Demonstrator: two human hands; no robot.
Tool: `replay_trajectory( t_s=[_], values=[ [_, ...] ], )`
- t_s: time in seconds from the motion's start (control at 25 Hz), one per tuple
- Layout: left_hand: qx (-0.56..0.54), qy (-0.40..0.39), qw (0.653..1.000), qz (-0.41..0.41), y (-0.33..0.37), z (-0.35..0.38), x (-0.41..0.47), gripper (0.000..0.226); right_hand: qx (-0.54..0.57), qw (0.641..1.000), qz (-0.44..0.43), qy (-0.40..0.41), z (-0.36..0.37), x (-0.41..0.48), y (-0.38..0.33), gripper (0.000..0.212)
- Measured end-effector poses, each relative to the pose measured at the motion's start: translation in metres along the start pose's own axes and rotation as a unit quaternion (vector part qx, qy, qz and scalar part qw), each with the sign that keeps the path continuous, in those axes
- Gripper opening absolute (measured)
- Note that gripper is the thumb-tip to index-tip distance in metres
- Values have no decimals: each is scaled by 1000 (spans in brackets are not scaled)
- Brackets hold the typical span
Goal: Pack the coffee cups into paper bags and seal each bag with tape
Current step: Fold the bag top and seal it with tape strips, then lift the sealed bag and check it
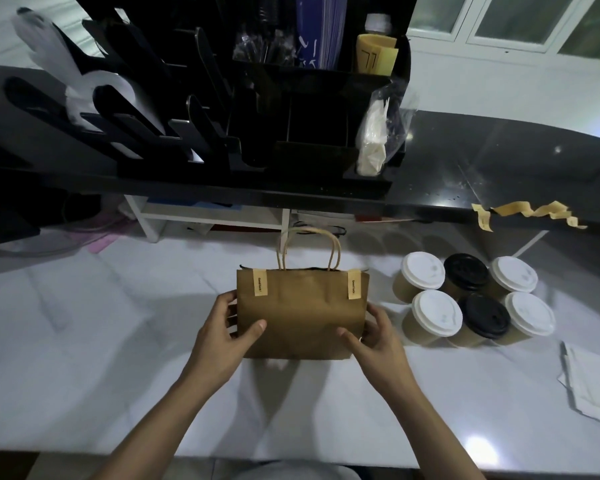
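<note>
Your left hand (227,327) and right hand (374,336) each have a curled grip on the kraft paper bag (302,317), taped shut, centre of the tabletop (118,341); six coffee cups (485,315) at 3 o'clock look unpacked

Both hands, left hand (227,329) and right hand (374,336), grip a taped paper bag (302,310) beside six lidded cups (471,299).

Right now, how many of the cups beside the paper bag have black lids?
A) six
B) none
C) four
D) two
D: of the six cups standing to the right of the paper bag, two wear black lids and four wear white lids.
</note>
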State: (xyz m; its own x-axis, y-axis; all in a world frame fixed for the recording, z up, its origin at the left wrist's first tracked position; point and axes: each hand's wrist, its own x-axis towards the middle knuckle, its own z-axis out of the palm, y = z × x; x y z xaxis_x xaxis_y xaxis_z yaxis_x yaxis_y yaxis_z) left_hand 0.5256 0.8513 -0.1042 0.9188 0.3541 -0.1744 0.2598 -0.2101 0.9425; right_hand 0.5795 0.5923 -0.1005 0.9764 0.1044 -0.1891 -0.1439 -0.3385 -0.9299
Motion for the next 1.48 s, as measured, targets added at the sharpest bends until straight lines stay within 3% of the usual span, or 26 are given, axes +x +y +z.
replay_trajectory(
  t_s=[0.4,0.84,1.48],
  values=[
    [-49,-15,998,35,18,-7,-9,65,38,997,-16,62,1,-35,-23,62],
    [-38,-82,993,77,52,13,-19,73,48,990,9,129,-19,-66,-30,64],
    [-22,-190,975,114,103,103,-97,74,100,962,40,251,-117,-172,-12,67]
  ],
)
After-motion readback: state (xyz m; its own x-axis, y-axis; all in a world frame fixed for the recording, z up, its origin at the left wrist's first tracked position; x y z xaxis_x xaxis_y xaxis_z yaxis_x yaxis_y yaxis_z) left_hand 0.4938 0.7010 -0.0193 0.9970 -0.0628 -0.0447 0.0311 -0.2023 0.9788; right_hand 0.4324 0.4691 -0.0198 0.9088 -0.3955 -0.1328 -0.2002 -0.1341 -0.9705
